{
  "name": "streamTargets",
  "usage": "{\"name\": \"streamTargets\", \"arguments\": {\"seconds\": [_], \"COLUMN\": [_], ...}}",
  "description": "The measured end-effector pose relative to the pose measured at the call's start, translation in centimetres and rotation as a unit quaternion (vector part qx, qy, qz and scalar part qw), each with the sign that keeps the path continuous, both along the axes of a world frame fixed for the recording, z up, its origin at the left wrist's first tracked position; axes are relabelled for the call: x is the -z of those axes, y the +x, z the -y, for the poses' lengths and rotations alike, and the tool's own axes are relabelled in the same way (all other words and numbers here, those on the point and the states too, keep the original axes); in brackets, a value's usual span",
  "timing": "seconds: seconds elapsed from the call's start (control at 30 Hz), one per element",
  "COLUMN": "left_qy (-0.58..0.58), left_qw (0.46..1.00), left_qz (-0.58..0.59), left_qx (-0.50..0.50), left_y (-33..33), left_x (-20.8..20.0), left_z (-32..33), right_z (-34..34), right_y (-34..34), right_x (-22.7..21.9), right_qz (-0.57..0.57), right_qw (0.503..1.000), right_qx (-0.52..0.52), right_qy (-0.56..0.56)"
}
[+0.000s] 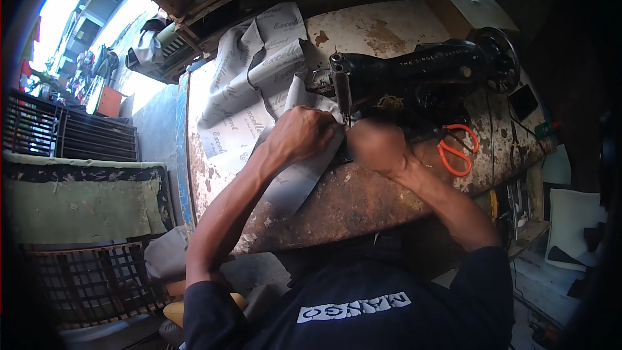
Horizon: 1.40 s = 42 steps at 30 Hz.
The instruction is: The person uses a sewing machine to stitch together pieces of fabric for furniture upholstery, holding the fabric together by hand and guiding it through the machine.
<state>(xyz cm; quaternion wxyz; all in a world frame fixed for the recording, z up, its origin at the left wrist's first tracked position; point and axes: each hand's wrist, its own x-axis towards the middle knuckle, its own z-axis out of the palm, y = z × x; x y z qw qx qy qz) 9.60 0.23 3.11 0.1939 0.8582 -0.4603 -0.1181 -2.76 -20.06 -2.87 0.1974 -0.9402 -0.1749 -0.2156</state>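
A black sewing machine [414, 70] with a handwheel at its right stands across the worn table. Grey-white printed sheet material [236, 107], its backing side showing, spreads over the left of the table and runs in folds toward the needle. My left hand [303, 133] is closed on this sheet just left of the needle. Close by, on the right of the needle, is my right hand [379, 146]; it is smeared, so its fingers and anything in them cannot be made out. Scissors with orange handles [461, 153] lie to the right of my right hand.
The table [337, 198] has a peeling, rust-brown top and a curved front edge near my body. A cardboard box [470, 10] sits behind the machine. A dark phone-like object [522, 103] lies at the right. A green padded panel [84, 198] stands left of the table.
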Motion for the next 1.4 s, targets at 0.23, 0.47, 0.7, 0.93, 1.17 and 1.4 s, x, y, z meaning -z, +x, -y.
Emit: {"name": "streamTargets", "arguments": {"seconds": [0.23, 0.47, 0.7, 0.93, 1.17, 1.4], "left_qy": [0.025, -0.007, -0.009, 0.017, 0.009, 0.196], "left_qw": [0.98, 0.97, 0.976, 0.983, 0.994, 0.98], "left_qz": [0.173, 0.238, 0.217, 0.178, 0.105, 0.039], "left_qx": [0.096, 0.045, 0.005, -0.046, -0.017, -0.025], "left_y": [0.8, -6.2, -6.0, -6.5, -7.7, -5.1], "left_x": [-0.4, 3.0, 3.0, 3.7, 1.6, -1.9], "left_z": [-1.2, -2.4, -1.4, -0.6, 0.8, 0.6], "right_z": [-0.1, -0.1, 0.1, 0.2, 0.5, 0.3], "right_y": [0.6, 0.8, 0.4, 0.6, 0.7, 0.9], "right_x": [0.2, 0.7, 0.0, 0.6, 1.1, 0.8], "right_qz": [0.014, 0.029, -0.045, -0.034, 0.005, -0.001], "right_qw": [1.0, 0.996, 0.997, 0.997, 0.995, 0.996], "right_qx": [-0.019, -0.024, 0.001, 0.015, 0.017, 0.002], "right_qy": [-0.004, 0.082, 0.069, 0.068, 0.096, 0.091]}}
